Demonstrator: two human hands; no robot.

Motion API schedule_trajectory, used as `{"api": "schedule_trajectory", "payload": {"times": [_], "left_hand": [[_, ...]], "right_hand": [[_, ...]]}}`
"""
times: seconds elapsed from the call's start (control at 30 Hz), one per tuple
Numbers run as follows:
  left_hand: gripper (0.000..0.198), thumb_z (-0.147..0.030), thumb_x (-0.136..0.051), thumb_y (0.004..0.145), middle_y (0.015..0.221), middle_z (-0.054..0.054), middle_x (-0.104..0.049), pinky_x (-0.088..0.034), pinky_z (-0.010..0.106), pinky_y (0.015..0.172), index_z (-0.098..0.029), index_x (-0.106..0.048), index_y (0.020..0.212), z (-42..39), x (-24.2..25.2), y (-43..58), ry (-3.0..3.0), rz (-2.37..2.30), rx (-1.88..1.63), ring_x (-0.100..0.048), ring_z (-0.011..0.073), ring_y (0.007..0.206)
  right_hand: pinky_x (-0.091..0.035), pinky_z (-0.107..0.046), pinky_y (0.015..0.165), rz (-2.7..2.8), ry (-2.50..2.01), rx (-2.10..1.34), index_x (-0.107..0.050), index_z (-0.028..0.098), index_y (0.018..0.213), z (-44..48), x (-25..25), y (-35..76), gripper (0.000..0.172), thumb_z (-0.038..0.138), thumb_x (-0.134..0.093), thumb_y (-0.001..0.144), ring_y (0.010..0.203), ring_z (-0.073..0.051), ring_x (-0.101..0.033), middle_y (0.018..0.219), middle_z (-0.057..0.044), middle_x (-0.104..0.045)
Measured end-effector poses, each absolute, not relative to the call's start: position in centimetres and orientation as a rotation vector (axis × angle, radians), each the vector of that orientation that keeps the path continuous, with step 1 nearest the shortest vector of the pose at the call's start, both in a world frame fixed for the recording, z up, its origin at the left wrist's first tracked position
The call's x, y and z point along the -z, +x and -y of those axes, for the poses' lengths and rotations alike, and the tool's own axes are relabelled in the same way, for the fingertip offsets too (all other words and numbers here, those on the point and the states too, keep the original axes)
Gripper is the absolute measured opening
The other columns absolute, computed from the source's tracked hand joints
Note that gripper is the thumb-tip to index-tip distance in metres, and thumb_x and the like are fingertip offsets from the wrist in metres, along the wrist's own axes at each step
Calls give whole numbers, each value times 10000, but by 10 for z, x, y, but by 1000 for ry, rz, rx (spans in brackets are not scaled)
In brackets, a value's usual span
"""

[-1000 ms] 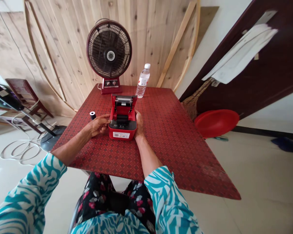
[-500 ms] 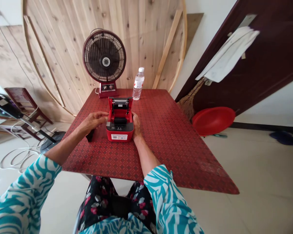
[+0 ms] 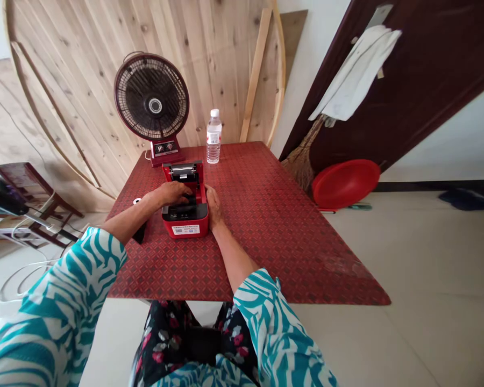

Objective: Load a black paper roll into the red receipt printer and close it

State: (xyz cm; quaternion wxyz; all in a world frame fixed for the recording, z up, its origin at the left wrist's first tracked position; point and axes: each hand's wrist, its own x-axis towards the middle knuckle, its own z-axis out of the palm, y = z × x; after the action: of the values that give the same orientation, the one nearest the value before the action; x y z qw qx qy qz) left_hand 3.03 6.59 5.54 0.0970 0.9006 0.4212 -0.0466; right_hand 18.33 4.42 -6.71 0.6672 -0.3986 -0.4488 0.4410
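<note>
A small red and black label printer (image 3: 189,228) stands on the table in front of me, its lid (image 3: 183,171) tipped up at the back. My left hand (image 3: 172,193) reaches over the printer's left wall, fingers stretched into the hollow; their tips are partly hidden inside. My right hand (image 3: 213,206) is cupped against the right wall and grips that side. Left of the printer, partly behind my left forearm, lie a small white roll (image 3: 136,201) and a flat black thing (image 3: 140,233) whose kind I cannot make out.
A red patterned table (image 3: 266,231) bears everything. At its back stand a dark red fan (image 3: 153,105) and an upright water bottle (image 3: 213,138). A red basin (image 3: 347,185) and a broom (image 3: 302,161) are on the right; a chair (image 3: 28,188) is on the left.
My left hand has moved from beside the printer's left wall into its open hollow. My right hand keeps its place on the right side. The view has shifted, and the white roll now shows.
</note>
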Motion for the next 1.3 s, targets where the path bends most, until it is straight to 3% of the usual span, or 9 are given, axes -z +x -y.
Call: {"api": "schedule_trajectory", "payload": {"times": [0.2, 0.43, 0.73, 0.9, 1.1, 1.2, 1.3], "left_hand": [[311, -200, -567, 832, 1137, 65, -739, -481, 262, 828, -231, -717, 1102, -67, -57, 40, 2716, -1351, 370, -673, 228, 1058], [372, -228, -611, 837, 1150, 114, -713, -505, 304, 843, -187, -613, 1207, -60, -57, 38, 2758, -1487, 254, -674, 254, 1051], [497, -197, -596, 878, 1365, 81, -626, -508, 400, 963, -281, -533, 1364, -26, -85, 36, 2814, -1454, 43, -623, 289, 1209], [444, -289, -601, 868, 1231, 72, -688, -515, 379, 951, -242, -580, 1310, -5, -91, 4, 2726, -1387, -557, -667, 245, 1100], [392, -264, -715, 694, 907, 31, -718, -542, 320, 796, -186, -607, 1063, -9, -76, -46, 2031, -1596, -1194, -682, 178, 823], [388, -263, -727, 644, 863, 21, -704, -532, 297, 742, -183, -559, 984, -24, -62, -59, 1789, -1670, -1305, -675, 170, 780], [379, -251, -727, 619, 856, 9, -700, -515, 298, 743, -198, -535, 942, -43, -48, -62, 1780, -1834, -1168, -679, 192, 816]], "right_hand": [[-426, -398, 1105, 1001, -914, -1038, -657, 241, 1154, -39, 60, 184, 575, 680, -443, 850, 1191, -219, -593, 1240, -56, -696], [-430, -416, 1110, 984, -941, -1058, -657, 236, 1164, -37, 56, 185, 606, 702, -452, 836, 1209, -229, -593, 1243, -66, -697], [-467, -403, 1060, 960, -871, -1085, -648, 247, 1154, -42, 64, 182, 523, 638, -468, 858, 1129, -211, -634, 1206, -49, -708], [-463, -395, 1058, 962, -889, -1089, -641, 256, 1158, -44, 67, 183, 488, 609, -477, 863, 1143, -205, -627, 1215, -38, -704], [-412, -413, 1110, 1026, -922, -1027, -645, 220, 1150, -40, 62, 187, 478, 563, -455, 877, 1224, -221, -576, 1257, -79, -678], [-421, -414, 1095, 1028, -936, -1034, -636, 221, 1174, -40, 64, 187, 478, 550, -435, 892, 1217, -220, -578, 1276, -85, -668], [-414, -404, 1099, 1064, -960, -1020, -643, 230, 1173, -40, 66, 188, 466, 539, -423, 901, 1221, -213, -569, 1307, -83, -653]]}}
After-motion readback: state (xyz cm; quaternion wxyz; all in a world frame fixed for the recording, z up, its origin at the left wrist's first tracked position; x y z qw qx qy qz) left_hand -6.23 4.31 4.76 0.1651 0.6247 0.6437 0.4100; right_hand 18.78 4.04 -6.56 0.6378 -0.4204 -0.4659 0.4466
